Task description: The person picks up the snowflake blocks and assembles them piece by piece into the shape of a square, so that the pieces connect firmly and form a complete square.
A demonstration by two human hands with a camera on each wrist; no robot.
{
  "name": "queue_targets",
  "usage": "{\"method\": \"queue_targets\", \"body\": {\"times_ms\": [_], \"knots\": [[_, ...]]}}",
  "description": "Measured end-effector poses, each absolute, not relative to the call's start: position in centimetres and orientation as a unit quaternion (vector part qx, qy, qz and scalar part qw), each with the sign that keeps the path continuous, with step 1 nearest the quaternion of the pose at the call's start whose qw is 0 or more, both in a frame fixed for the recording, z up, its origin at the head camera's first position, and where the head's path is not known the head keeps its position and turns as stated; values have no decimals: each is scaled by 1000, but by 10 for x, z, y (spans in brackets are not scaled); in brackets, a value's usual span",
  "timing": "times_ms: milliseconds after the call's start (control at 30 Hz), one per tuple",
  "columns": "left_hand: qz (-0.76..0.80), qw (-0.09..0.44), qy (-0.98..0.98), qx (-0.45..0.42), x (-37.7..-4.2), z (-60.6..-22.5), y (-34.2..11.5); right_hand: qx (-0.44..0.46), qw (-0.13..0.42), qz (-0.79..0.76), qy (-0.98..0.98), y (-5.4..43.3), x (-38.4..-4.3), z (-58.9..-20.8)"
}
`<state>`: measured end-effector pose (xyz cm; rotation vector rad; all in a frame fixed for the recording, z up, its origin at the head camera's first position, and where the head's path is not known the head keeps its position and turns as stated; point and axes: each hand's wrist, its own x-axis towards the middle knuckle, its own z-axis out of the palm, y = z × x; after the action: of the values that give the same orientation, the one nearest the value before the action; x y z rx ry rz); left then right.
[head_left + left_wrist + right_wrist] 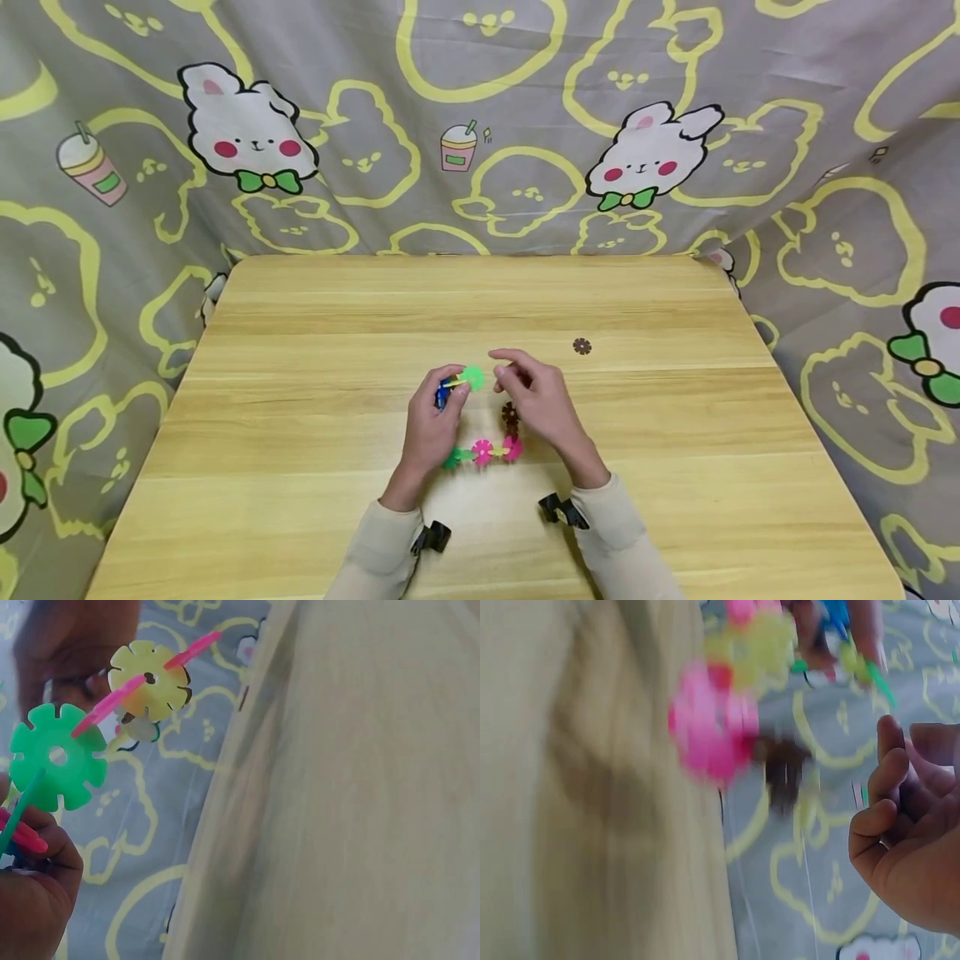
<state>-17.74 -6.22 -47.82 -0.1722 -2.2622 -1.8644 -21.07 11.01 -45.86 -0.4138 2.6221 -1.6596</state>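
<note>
My left hand (433,427) grips a chain of slotted, flower-shaped plastic discs by its blue discs (441,395). A bright green disc (472,377) and a thin yellow one stick out past the thumb. The chain hangs below in a bend, through a green disc (43,735), a yellow disc (159,701) and pink discs (482,452). At its other end are brown discs (786,772), blurred in the right wrist view. Just right of the bright green disc is my right hand (542,402), holding nothing, its fingers loosely bent.
A loose brown disc (582,346) lies on the wooden table (300,417), beyond my right hand. A patterned grey curtain (525,183) hangs behind the table and along both sides. Black straps (564,511) with small devices sit at both sleeve cuffs.
</note>
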Motion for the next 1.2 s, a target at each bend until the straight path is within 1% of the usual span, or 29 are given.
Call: {"method": "queue_targets", "body": {"times_ms": [67,167,300,367,433,600,833,1000,1200], "knots": [[-643,92,-758,-55,-174,-468,-64,-116,-4,-534,838,121,-217,-458],[-656,78,-750,-44,-174,-468,-67,-85,-36,-506,858,142,-232,-467],[-666,62,-743,-31,-175,-468,-68,-36,-86,-410,907,170,-252,-479],[-670,55,-740,-25,-175,-468,-68,-16,-87,-363,928,183,-259,-486],[-673,51,-738,-23,-175,-468,-68,3,-65,-330,942,193,-263,-491],[-673,53,-737,-22,-174,-467,-67,47,20,-271,961,208,-270,-501],[-666,61,-743,-23,-173,-466,-66,60,91,-229,967,215,-273,-507],[-667,55,-743,-25,-173,-467,-65,59,119,-216,967,216,-273,-508],[-673,51,-737,-23,-173,-469,-65,54,115,-206,970,217,-275,-510]]}}
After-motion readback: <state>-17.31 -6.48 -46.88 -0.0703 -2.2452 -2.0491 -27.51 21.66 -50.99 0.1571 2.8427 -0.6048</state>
